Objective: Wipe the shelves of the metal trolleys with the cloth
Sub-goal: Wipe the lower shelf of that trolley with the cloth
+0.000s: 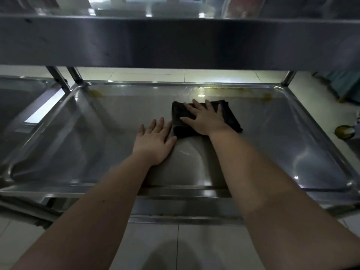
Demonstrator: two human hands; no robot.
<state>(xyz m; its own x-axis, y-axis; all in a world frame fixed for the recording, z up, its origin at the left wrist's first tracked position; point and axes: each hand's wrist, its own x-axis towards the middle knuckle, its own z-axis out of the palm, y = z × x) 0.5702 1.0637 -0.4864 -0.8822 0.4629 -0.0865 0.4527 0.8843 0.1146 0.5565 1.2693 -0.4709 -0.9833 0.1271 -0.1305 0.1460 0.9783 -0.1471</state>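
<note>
A folded dark cloth lies on the lower shelf of a steel trolley, right of centre and towards the back. My right hand presses flat on the cloth with fingers spread. Just left of the cloth, my left hand rests flat on the bare metal with straight fingers. Yellowish smears run along the shelf's back edge, beyond the cloth.
The trolley's upper shelf hangs low overhead across the top of the view. A second trolley's shelf adjoins on the left, with upright posts between. White floor tiles lie below, and a small round object sits at the right.
</note>
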